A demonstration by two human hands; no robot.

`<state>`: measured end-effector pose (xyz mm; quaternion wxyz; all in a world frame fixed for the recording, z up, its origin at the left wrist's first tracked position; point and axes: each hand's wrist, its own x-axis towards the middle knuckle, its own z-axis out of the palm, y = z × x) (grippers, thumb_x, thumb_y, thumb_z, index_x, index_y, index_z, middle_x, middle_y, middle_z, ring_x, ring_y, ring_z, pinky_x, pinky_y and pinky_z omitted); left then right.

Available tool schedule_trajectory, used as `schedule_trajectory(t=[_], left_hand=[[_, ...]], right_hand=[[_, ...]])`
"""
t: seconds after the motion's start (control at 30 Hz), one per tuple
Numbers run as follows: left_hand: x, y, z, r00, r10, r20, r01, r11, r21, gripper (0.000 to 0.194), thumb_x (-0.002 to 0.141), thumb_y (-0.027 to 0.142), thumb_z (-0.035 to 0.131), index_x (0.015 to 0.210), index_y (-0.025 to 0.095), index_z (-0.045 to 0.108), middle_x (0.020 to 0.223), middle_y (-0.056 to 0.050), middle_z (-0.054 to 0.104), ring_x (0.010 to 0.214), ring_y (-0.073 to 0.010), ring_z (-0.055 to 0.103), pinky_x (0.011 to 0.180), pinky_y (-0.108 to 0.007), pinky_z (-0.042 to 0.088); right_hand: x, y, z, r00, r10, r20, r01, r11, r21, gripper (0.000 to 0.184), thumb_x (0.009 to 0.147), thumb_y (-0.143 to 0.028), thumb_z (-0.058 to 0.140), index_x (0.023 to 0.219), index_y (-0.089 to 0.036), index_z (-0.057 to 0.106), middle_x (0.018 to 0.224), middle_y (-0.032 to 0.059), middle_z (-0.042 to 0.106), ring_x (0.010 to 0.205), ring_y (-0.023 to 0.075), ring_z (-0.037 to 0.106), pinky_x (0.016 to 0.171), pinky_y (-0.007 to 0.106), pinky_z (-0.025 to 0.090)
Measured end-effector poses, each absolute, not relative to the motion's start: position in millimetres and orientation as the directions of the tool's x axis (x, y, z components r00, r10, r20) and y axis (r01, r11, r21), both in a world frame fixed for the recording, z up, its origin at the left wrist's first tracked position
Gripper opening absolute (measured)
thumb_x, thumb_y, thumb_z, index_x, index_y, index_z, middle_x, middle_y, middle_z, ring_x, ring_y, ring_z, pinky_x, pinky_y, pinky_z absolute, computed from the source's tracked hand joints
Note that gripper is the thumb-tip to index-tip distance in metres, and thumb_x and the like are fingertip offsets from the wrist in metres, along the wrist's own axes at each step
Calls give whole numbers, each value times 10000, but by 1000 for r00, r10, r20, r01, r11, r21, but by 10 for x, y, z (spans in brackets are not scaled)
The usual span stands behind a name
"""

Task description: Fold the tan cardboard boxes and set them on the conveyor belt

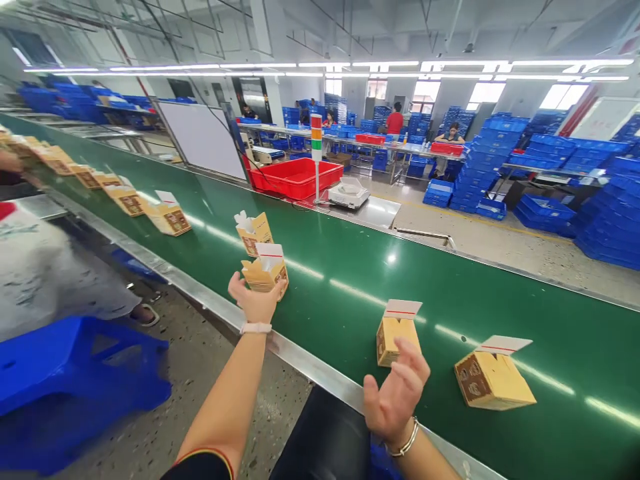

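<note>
My left hand [255, 300] spans the near side of a small yellow-and-brown carton [267, 270], its thumb against the right face and the other fingers at the left. This carton's top flaps are up, with a white flap bearing a red line. Just behind it stands another open-topped carton [253, 233]. My right hand [397, 393] is held up with fingers apart and nothing in it, in front of a closed-topped carton [395, 333] with a raised white flap. Further right sits a similar carton [493, 380]. All rest on the green conveyor belt [345, 267].
Several more cartons [167, 217] line the belt to the left, near another person [50, 273]. A blue stool [75, 380] stands at lower left. Beyond the belt are a red bin [297, 179], a signal light [317, 140], a scale [349, 192] and stacked blue crates [495, 160].
</note>
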<state>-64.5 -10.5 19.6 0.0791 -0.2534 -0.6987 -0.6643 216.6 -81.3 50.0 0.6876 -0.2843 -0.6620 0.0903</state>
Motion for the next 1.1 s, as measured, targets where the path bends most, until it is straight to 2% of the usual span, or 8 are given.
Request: schedule_trajectory(t=[0.23,0.33,0.4,0.57,0.73,0.83,0.97,1.1], left_hand=[[-384,5,194,-771,559,306,318,-80,945,822,493,219,819,1196,218,393,1123,-79,540,1060,-256,581,989,-432,448],[72,-262,78,-666,653,361,330,-176,928,884,431,317,875,1197,224,443,1164,-89,541,1111,-281,552,1001,-422,435],[294,-437,9,-575,705,415,328,-267,906,797,474,403,864,1163,222,507,1154,-97,563,1103,-290,552,990,-436,434],[399,-565,65,-224,808,544,311,-470,826,393,783,480,607,1099,249,643,1151,-115,632,1173,-294,502,1031,-496,362],[316,-435,353,-19,922,386,355,-354,865,251,731,403,653,952,312,731,1138,-62,676,1202,-312,482,1101,-496,248],[317,-377,500,58,949,310,478,-299,826,194,734,377,647,899,332,738,1041,-50,707,1100,-312,526,1066,-545,255],[375,-295,608,219,951,217,697,-308,647,270,855,391,480,994,320,700,1053,-39,695,1001,-295,535,1005,-658,211],[525,-244,473,265,914,309,649,-406,644,308,884,374,407,970,221,661,994,-80,671,931,-245,569,923,-490,399]], right_hand=[[1874,-699,293,-325,560,762,197,828,-524,464,793,-167,534,1231,-260,412,1206,118,505,1125,256,527,905,463,494],[1828,-531,192,-393,621,678,251,782,-571,568,824,-221,532,1361,-254,349,1345,135,466,1258,281,452,996,502,431],[1833,-413,138,-423,650,631,275,756,-594,627,820,-292,560,1403,-237,334,1413,136,426,1336,306,361,1044,539,370],[1928,-208,229,-505,713,487,324,680,-658,413,783,-383,622,1187,-298,607,1267,58,594,1313,336,370,1071,597,262],[2014,-124,472,-560,756,338,376,596,-709,233,846,-352,527,996,-360,706,1059,18,694,1176,334,462,1030,654,201],[2040,-108,481,-588,733,341,302,591,-748,223,860,-364,507,891,-347,727,964,14,705,1053,286,526,1029,600,244],[2020,-147,330,-320,852,414,132,473,-871,337,850,-437,511,626,-237,663,847,44,654,880,209,572,899,402,430],[1970,-195,171,84,945,316,105,307,-946,421,758,-480,596,478,-202,447,856,54,554,838,185,555,790,327,461]])
